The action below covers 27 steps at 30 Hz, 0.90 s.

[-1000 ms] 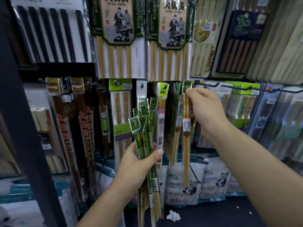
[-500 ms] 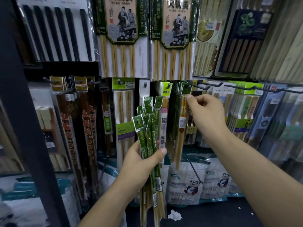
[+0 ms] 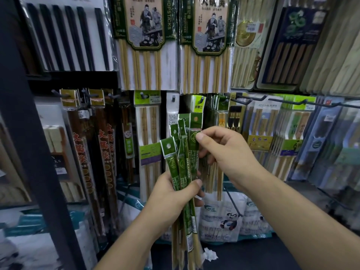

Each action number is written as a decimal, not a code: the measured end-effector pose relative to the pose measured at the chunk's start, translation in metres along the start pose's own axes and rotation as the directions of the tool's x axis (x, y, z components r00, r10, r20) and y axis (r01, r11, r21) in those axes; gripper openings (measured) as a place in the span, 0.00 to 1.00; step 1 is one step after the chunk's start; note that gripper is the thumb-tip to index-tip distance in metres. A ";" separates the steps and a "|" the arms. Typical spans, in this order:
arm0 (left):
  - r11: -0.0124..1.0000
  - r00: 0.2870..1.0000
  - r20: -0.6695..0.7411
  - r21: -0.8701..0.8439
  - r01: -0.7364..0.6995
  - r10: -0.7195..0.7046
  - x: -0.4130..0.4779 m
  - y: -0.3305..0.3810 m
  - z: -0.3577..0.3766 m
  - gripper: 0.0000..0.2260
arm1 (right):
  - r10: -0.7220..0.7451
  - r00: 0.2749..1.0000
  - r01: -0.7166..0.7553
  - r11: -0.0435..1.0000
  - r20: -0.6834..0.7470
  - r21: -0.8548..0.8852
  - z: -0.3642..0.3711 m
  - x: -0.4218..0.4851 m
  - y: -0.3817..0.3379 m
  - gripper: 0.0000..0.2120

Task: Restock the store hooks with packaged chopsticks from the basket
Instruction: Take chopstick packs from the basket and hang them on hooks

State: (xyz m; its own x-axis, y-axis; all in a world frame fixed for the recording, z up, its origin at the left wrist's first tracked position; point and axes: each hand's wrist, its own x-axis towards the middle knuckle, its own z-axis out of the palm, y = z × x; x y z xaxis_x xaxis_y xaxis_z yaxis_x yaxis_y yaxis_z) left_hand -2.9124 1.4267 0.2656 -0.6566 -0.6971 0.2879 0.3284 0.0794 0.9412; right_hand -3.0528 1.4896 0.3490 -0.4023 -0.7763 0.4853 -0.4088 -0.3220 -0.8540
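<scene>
My right grip [image 3: 228,152] has come back from the hook [image 3: 225,101] and pinches the next pack [image 3: 193,151] in the bundle [image 3: 181,166] my left grip [image 3: 171,193] clasps, so restocking continues.

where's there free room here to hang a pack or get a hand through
Free: the bare front length of the long black hook above the JOY-HE packs, and the dark surface below the panda bags. Crowded: the middle hooks behind the right hand and the green packs, where hung packs overlap.
</scene>
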 end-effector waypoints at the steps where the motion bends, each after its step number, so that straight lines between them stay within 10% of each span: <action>1: 1.000 1.000 0.002 -0.004 0.000 0.000 0.000 -0.001 0.000 0.09 | 0.012 1.000 -0.012 1.000 -0.001 0.019 0.000 0.000 0.000 0.05; 27: 0.996 0.997 -0.081 0.088 -0.014 0.021 0.002 -0.002 -0.012 0.02 | -0.019 0.945 -0.031 0.989 -0.327 -0.147 -0.029 0.039 -0.005 0.16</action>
State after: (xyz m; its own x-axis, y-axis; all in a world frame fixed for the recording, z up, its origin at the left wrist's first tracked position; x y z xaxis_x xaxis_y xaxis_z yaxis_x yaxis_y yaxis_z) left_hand -2.9059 1.4163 0.2620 -0.5925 -0.7507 0.2921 0.2763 0.1512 0.9491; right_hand -3.0900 1.4765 0.3781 -0.6399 -0.5504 0.5362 -0.5120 -0.2150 -0.8317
